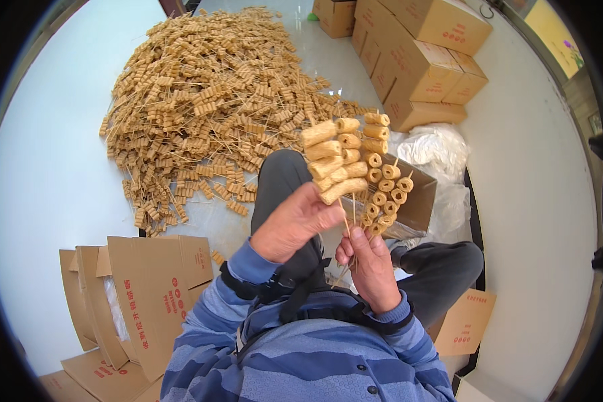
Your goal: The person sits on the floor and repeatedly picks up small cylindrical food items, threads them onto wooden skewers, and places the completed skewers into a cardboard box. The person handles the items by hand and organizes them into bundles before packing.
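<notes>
In front of my knees, my right hand is closed round the thin sticks of several skewers. Hollow golden-brown rolls, like rolled bean curd, are threaded on them and fan out above the fist. My left hand pinches one skewer of larger-looking rolls near its lowest roll, thumb beside the stick. This skewer leans against the left side of the bunch, and its stick runs down toward my right hand. The fingertips of the left hand are partly hidden behind the rolls.
A large heap of similar skewers covers the floor ahead to the left. An open carton stands behind the bunch, beside crumpled clear plastic. Stacked cartons line the far right. Opened cartons sit at my left.
</notes>
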Available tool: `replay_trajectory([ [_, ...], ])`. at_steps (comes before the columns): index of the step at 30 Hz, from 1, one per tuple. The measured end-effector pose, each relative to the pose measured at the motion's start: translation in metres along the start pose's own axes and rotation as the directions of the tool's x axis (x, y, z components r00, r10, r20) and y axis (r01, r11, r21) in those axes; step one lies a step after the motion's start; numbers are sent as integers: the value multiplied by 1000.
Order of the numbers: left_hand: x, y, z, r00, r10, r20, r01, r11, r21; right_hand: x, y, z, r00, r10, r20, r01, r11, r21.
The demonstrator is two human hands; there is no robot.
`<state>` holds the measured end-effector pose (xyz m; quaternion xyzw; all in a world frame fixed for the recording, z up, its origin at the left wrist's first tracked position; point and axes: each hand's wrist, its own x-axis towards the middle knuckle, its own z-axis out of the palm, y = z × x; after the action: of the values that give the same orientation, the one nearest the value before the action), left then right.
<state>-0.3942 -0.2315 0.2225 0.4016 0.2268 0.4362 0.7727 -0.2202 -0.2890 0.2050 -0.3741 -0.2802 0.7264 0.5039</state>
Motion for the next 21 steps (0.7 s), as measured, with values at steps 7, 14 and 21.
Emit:
replay_trajectory([
  [7, 11, 25, 5, 940, 341, -27, -341, 940, -15, -14, 2, -4, 998, -55, -35, 51, 992, -113],
  [14, 10, 14, 5, 901, 306, -307, -330, 944, -27, -12, 8, -11, 992, -118, -50, 90, 922, -376],
  [21, 21, 1, 17, 891, 347, -291, -398, 907, -135, -14, 10, -16, 999, 10, -48, -24, 950, -312],
])
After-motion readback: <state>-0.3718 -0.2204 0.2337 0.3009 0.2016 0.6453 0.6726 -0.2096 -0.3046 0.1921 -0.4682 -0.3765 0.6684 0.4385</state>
